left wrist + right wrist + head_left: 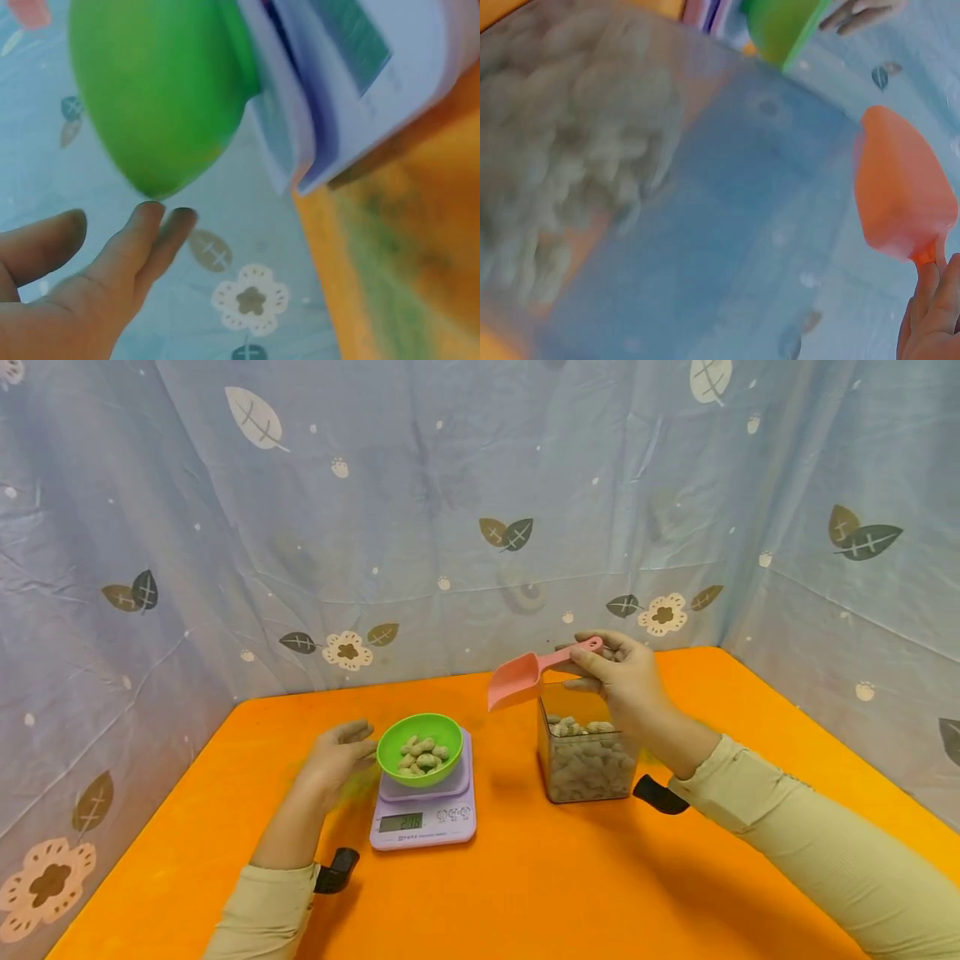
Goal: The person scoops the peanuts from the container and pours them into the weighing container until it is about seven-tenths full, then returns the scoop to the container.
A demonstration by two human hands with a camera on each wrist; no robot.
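Note:
My right hand (618,672) pinches the handle of a pink scoop (516,681), held above and left of a clear square container (588,781) of unshelled peanuts (592,760). No peanuts show in the scoop. A green bowl (420,727) with several peanuts sits on the platform of a lilac kitchen scale (423,835), whose display is lit with digits. Just left of the bowl is my left hand (333,764), holding nothing, its fingers loosely extended. In the left wrist view its fingertips (150,211) come right at the edge of the green bowl (157,97).
An orange tabletop (510,893) lies under everything. Pale blue curtains (420,468) with leaf and flower prints stand behind the table and along both sides. Black straps (337,870) stick out at both wrists.

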